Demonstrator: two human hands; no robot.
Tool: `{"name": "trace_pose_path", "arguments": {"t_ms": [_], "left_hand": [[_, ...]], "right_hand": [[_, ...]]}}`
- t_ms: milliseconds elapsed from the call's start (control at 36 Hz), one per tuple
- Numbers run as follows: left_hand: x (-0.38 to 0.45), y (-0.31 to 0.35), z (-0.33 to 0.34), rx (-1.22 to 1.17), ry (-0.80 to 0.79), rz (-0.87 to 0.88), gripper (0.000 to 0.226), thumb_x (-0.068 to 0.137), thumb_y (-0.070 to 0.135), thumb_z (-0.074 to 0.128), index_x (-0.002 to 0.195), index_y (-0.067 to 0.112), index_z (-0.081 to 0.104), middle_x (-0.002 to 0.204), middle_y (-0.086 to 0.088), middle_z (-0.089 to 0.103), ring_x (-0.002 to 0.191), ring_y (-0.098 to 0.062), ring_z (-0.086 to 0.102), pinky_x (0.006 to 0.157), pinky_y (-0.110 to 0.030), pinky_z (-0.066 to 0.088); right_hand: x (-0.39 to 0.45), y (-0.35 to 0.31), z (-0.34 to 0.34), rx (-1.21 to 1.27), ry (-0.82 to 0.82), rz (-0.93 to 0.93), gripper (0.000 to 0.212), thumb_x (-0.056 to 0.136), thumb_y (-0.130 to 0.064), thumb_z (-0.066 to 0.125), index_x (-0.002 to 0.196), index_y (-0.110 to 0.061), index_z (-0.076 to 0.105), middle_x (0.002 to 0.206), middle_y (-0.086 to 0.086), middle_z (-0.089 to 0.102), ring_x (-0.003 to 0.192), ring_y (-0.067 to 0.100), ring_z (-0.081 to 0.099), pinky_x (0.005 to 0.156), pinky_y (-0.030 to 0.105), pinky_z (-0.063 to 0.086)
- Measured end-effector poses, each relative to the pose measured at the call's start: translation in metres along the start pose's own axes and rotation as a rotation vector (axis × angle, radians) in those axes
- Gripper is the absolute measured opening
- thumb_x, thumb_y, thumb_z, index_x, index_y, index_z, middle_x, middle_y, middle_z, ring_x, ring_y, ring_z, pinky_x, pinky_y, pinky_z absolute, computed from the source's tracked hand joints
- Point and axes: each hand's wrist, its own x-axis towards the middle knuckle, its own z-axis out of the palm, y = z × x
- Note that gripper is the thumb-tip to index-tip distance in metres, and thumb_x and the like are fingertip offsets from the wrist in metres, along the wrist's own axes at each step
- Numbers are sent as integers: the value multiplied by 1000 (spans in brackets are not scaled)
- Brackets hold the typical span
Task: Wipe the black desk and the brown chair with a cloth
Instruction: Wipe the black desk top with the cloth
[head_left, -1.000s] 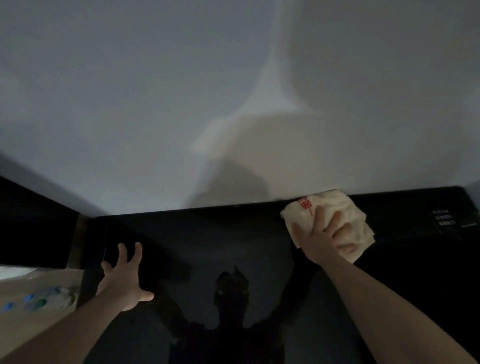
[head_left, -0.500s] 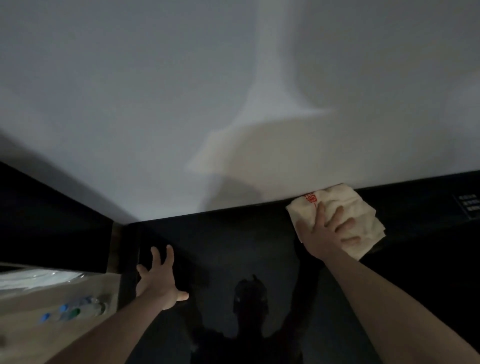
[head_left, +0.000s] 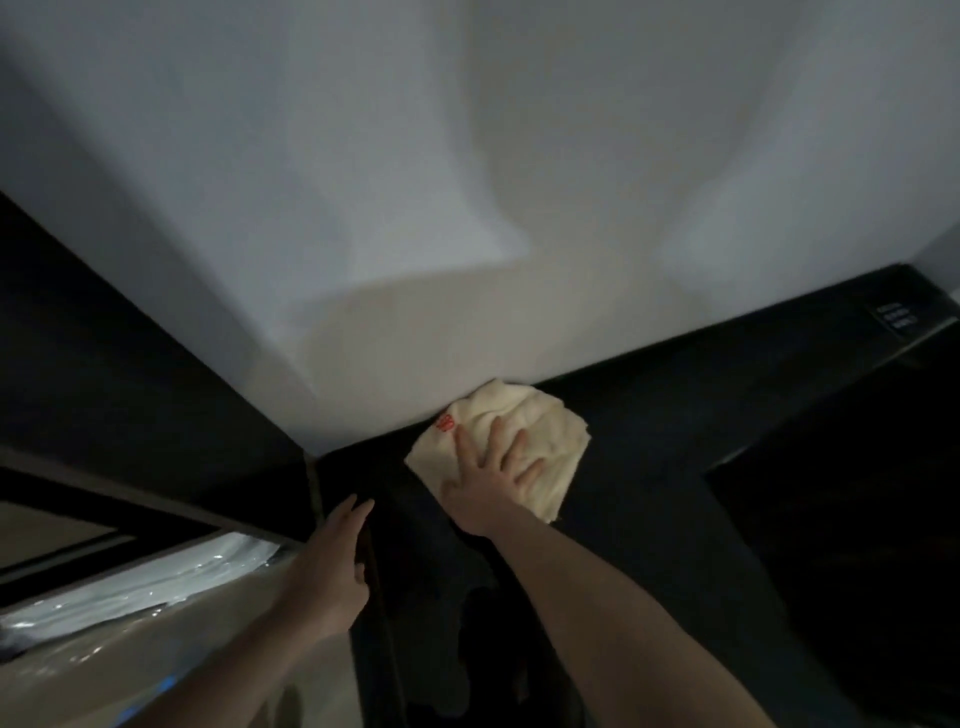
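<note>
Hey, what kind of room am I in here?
Probably a dim bedroom or hotel room: a glossy black desk built against a plain wall, with a small switch panel at its far end.

Dim room, pale shadowed wall (head_left: 363, 182) behind

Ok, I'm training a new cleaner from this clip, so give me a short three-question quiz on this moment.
1. True or false: the right hand presses the cloth flat on the black desk.
2. The cloth lies: A) by the wall; B) at the desk's near edge; C) on a chair.
3. What does the left hand hold?

Key: 1 true; 2 A; 3 nothing, it rests at the desk's left edge.
</note>
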Motion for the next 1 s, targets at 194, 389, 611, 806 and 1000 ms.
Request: {"name": "trace_pose_path", "arguments": {"t_ms": [194,389,611,806,1000], "left_hand": [[-22,12,-7,-35,20,65,86,85,-5,52,160,19,18,167,3,4,153,-20,17,119,-30,27],[8,57,-21,78,12,298,65,91,17,54,152,29,35,164,-3,19,150,-28,20,122,-39,25],[57,133,-9,241,-124,148,86,99,53,49,162,29,-4,168,-7,-12,155,-30,3,124,-40,12],[78,151,24,287,-217,37,107,83,82,33,158,27,-20,166,-11,-20,154,-37,-6,123,-55,10],[76,150,46,303,-195,-72,102,90,79,32,146,35,-41,160,-6,-38,148,-53,-18,118,-69,4]], "right_hand": [[-41,-23,-3,207,-105,-188,64,105,-27,38,161,-37,9,169,0,-17,153,31,-22,122,58,-10],[-95,69,-21,248,186,16,77,99,-30,54,162,-35,9,170,-4,-6,156,29,-6,126,49,8],[-138,208,-20,63,52,334,93,96,-62,50,161,-35,-10,167,-1,-23,154,36,-17,121,65,6],[-129,242,-11,-22,-134,304,92,95,-76,24,148,-35,-38,150,0,-52,142,36,-43,114,72,-12],[-125,259,-3,-82,-126,252,91,91,-81,14,145,-35,-42,146,2,-58,134,37,-51,109,73,-19]]}}
